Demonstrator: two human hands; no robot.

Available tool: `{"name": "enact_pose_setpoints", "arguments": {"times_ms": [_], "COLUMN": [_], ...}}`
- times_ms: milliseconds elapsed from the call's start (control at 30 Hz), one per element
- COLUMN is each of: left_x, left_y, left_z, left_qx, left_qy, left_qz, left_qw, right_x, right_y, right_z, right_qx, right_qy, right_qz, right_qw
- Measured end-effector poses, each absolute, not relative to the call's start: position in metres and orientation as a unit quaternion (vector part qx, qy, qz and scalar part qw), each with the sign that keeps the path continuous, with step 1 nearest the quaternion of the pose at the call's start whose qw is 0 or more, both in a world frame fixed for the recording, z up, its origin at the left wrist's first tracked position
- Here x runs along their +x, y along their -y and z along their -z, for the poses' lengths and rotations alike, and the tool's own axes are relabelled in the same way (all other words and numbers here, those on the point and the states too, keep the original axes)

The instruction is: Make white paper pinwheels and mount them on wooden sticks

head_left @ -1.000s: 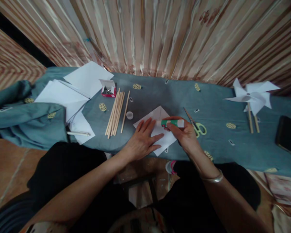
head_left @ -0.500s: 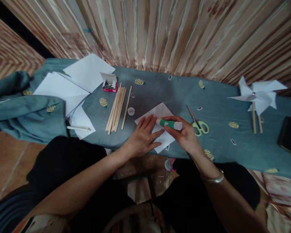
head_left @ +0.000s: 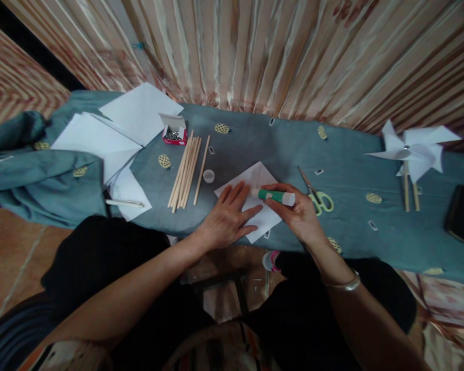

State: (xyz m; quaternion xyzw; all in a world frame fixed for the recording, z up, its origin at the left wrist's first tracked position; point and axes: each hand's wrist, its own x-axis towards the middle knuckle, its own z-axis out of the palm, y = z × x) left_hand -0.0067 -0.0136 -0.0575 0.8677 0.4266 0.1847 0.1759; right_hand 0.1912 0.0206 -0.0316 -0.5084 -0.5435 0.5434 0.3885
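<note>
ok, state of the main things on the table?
glue stick: uncapped, in right hand
cap: off, lying loose
paper square: lying under left hand
other sheets: overlapping, uneven
red box: flap open
sticks: loose, most bunched
scissors: lying, blades look shut
pinwheel: vanes folded in

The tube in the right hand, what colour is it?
The tube is green with a whitish end, seen best in the head view.
</note>
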Motion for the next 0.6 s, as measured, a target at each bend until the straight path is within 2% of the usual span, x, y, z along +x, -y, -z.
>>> {"name": "enact_pose_setpoints", "arguments": {"times_ms": [167, 433, 600], "left_x": [-0.007, -0.007, -0.006], "left_y": [0.014, 0.014, 0.014], "left_z": [0.059, 0.057, 0.057], "left_qx": [0.866, 0.868, 0.870], "left_qy": [-0.431, -0.431, -0.430], "left_qz": [-0.185, -0.179, -0.174], "left_qw": [0.174, 0.172, 0.164], "right_x": [0.199, 0.196, 0.190], "right_y": [-0.025, -0.025, -0.025], "right_z": [0.034, 0.029, 0.032], "right_qx": [-0.522, -0.532, -0.526], "right_qy": [0.451, 0.512, 0.524], "right_qz": [-0.570, -0.550, -0.548], "right_qw": [0.447, 0.390, 0.385]}}
